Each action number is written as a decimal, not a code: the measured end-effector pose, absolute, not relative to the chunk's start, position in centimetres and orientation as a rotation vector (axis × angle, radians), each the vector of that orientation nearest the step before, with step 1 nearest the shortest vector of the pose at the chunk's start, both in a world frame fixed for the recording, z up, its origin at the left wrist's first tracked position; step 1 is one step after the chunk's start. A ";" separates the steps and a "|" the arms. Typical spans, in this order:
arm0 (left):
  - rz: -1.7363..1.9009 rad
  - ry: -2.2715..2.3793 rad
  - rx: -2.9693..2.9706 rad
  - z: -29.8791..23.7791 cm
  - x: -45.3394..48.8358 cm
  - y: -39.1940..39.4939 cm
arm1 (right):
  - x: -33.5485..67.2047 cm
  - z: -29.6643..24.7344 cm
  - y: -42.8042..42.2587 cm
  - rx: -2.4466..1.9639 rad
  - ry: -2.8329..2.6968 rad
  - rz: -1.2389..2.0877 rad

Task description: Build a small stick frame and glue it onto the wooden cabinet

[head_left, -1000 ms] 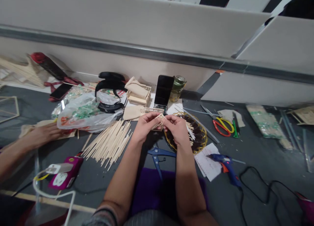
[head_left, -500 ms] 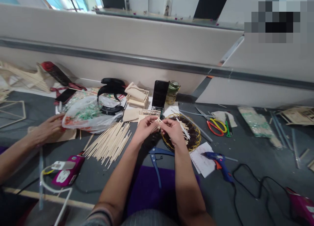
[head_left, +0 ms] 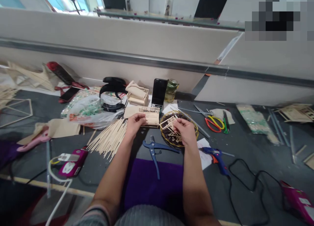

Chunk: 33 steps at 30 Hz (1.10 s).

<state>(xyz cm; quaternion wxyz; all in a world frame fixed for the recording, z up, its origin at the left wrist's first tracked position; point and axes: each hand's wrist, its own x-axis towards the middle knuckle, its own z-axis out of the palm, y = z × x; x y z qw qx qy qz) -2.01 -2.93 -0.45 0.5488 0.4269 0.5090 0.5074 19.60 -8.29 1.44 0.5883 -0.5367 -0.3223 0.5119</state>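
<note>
My left hand is closed at the left edge of a small model of pale wooden sticks, its thumb and fingertips pinched there. To the right, my right hand is over a round dark woven basket with a yellow rim. Its fingers pinch a thin pale stick, partly hidden by the fingers. Short cut sticks lie in the basket beneath. A blue-handled cutter lies open on the table in front of the model, between my forearms.
Long wooden sticks lie fanned left of my left forearm. Behind them is a plastic bag. A phone stands upright beside a green glass jar. At right are scissors and a blue glue gun with its trailing cord.
My hands have moved apart, the left to the model and the right over the basket. The other person's hand at the left has gone from view.
</note>
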 end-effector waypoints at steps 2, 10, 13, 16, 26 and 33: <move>1.192 1.208 1.033 -0.4 -1.7 -3.2 | 20.0 1.3 -8.6 -1.235 -0.728 1.211; 0.867 0.770 1.206 0.7 2.7 -4.6 | 19.2 1.2 -9.2 -1.099 -0.695 1.403; 0.901 0.719 1.211 0.3 3.9 -4.8 | 18.7 1.1 -9.4 -1.056 -0.689 1.457; 0.944 0.756 1.220 0.0 4.3 -5.0 | 18.3 1.0 -9.5 -1.031 -0.672 1.487; 0.989 1.491 1.834 0.0 -2.0 -1.3 | 20.1 1.6 -10.8 -1.019 -0.591 1.393; 0.776 1.494 2.082 -0.9 -0.9 0.1 | 19.9 1.1 -11.5 -1.066 -0.550 1.365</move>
